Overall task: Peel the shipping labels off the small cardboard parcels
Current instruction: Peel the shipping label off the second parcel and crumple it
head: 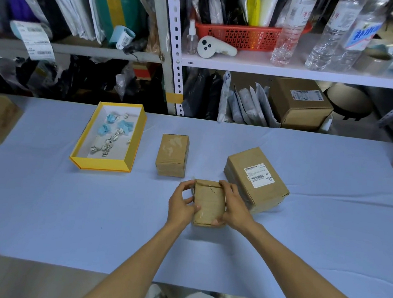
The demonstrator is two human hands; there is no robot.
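The left hand [183, 201] and right hand [232, 206] grip one small parcel [208, 201] between them, fingers curled round its side edges, thumbs on its near face. The parcel sits low over the desk [65, 208], near its front centre; whether it touches the cloth cannot be told. The face that shows carries no label, only tape and creases, so the step in hand is probably turning the parcel to check the other faces. To do this well, the operator should rotate the parcel between the palms, keeping the grip on the edges so that no face is covered. If a label is found, one corner should be lifted with a nail and drawn back low and slowly, so the paper does not tear. A second parcel [172, 155] lies just behind, its top showing pale patches. A larger box [257, 178] lies to the right, touching or almost touching the right hand, with a white label [259, 176] on top. The yellow tray [77, 159] to the left holds crumpled scraps [110, 138]; a removed label would go there.
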